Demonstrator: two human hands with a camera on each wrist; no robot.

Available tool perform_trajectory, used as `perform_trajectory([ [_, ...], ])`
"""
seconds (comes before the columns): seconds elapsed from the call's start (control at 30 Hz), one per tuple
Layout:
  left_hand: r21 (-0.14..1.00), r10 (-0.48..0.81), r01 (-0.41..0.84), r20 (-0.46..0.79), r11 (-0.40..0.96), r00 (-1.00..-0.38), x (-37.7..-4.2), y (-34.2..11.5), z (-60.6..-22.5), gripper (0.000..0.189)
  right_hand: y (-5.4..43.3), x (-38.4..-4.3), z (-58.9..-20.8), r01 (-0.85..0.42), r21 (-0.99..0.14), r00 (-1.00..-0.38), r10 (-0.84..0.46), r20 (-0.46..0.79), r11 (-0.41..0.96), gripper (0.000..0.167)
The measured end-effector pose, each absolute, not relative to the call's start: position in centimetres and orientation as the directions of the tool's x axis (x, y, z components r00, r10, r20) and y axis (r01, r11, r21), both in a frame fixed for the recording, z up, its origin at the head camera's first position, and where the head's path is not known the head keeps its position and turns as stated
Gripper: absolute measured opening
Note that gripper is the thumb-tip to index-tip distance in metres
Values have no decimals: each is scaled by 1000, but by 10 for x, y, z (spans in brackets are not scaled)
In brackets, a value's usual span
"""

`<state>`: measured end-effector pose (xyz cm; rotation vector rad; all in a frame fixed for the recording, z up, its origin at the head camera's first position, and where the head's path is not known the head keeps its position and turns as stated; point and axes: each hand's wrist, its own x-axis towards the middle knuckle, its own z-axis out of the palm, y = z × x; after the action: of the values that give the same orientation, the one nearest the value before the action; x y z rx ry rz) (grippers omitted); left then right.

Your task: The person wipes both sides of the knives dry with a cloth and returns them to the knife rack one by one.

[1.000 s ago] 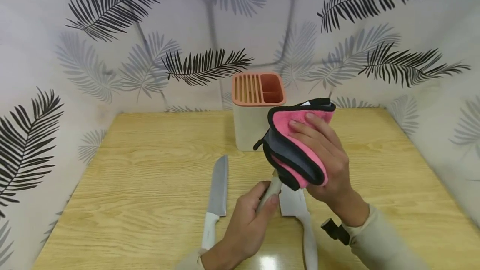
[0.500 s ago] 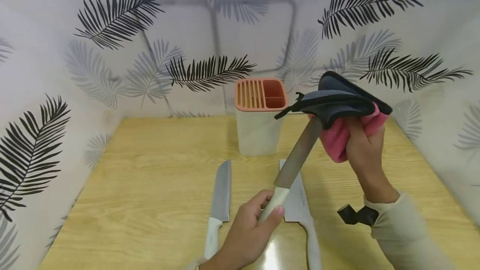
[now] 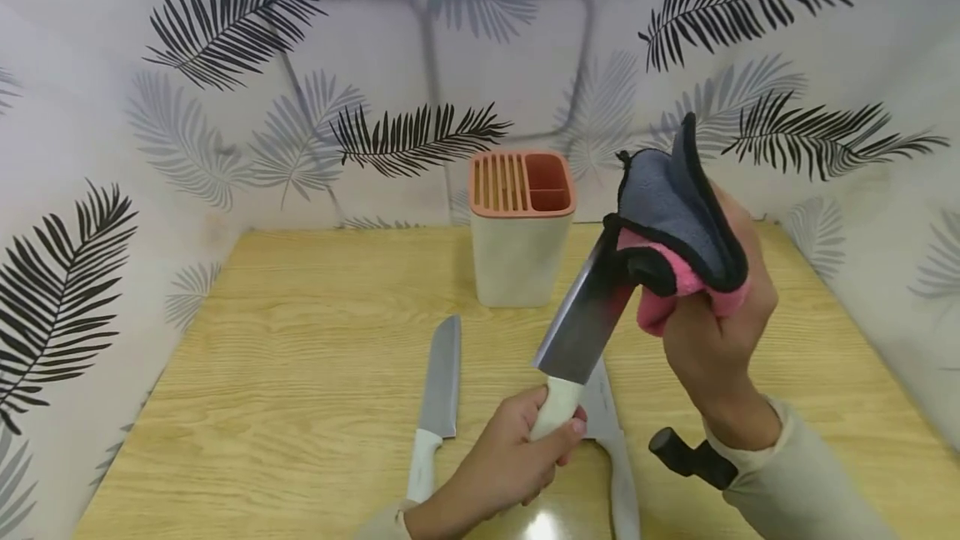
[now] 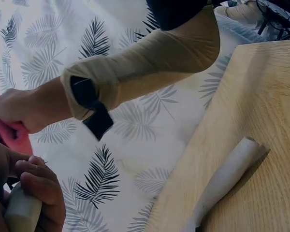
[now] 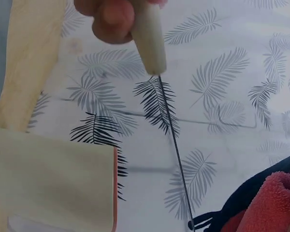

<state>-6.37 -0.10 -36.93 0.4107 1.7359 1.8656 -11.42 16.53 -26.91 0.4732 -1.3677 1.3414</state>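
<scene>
My left hand (image 3: pixel 517 452) grips the white handle of a kitchen knife (image 3: pixel 581 323), its broad blade slanting up and to the right above the table. In the right wrist view that knife's handle (image 5: pixel 150 41) shows with the blade edge-on below it. My right hand (image 3: pixel 720 332) holds a folded pink and grey cloth (image 3: pixel 667 198) with black edging against the upper end of the blade, hiding the tip. Beneath the held knife lies a cleaver (image 3: pixel 603 407), partly covered by it. Another white-handled knife (image 3: pixel 441 382) lies flat to the left.
A cream knife block (image 3: pixel 520 265) with an orange slotted top (image 3: pixel 498 183) stands at the back of the wooden table (image 3: pixel 300 340). Behind the table hangs a leaf-patterned cloth backdrop (image 3: pixel 420 40). A black strap mount (image 3: pixel 693 458) juts from the right wrist.
My left hand has turned the knife so its blade face shows broader. The cloth has moved from the handle end out to the blade's upper part, swinging right and then slightly back.
</scene>
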Motion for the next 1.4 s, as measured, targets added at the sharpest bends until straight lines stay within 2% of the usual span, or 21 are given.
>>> perform_trajectory([
  [0.13,983,613,-170,-179,74,-770,-62,-3,-371,18,159,-121,-261,-857,-392,-261,375,890,335,33],
  [0.27,980,633,-154,-200,128,-748,-63,-5,-375,15,155,-122,-263,-876,-287,-199,252,947,388,54],
  [0.3,982,634,-145,-190,123,-750,-64,-5,-376,15,154,-120,-266,-883,-242,-180,185,966,403,58],
  [0.33,984,630,-140,-176,107,-756,-65,-5,-376,16,154,-119,-269,-884,-186,-157,101,982,429,55],
  [0.4,992,623,-116,-125,55,-772,-69,-6,-374,15,154,-115,-278,-880,-61,-123,-102,987,471,42],
  [0.47,997,598,-75,-69,15,-798,-74,-9,-371,14,158,-110,-290,-865,65,-115,-321,940,498,31],
  [0.53,1000,562,-25,-15,-11,-827,-80,-11,-367,19,162,-103,-302,-855,139,-150,-495,856,499,33],
  [0.63,1000,492,23,27,-14,-870,-85,-14,-363,21,167,-95,-321,-860,110,-258,-610,749,499,43],
  [0.7,998,450,64,54,8,-891,-87,-15,-363,16,166,-90,-332,-856,43,-327,-605,726,515,47],
  [0.77,987,409,142,102,70,-907,-86,-15,-365,9,164,-87,-341,-850,-23,-375,-574,728,526,45],
  [0.9,904,351,351,255,245,-901,-83,-15,-368,21,160,-85,-351,-829,-119,-434,-495,753,546,40],
  [1.0,843,336,412,298,346,-893,-81,-13,-368,17,160,-88,-354,-804,-159,-468,-443,765,574,40],
  [1.1,818,341,417,290,396,-894,-78,-11,-368,15,163,-92,-355,-781,-186,-481,-384,788,596,40],
  [1.23,828,369,418,281,373,-886,-73,-9,-367,5,169,-103,-351,-736,-199,-472,-280,836,647,43],
  [1.4,836,408,429,279,343,-869,-65,-6,-364,15,186,-118,-345,-693,-233,-453,-160,877,682,46],
])
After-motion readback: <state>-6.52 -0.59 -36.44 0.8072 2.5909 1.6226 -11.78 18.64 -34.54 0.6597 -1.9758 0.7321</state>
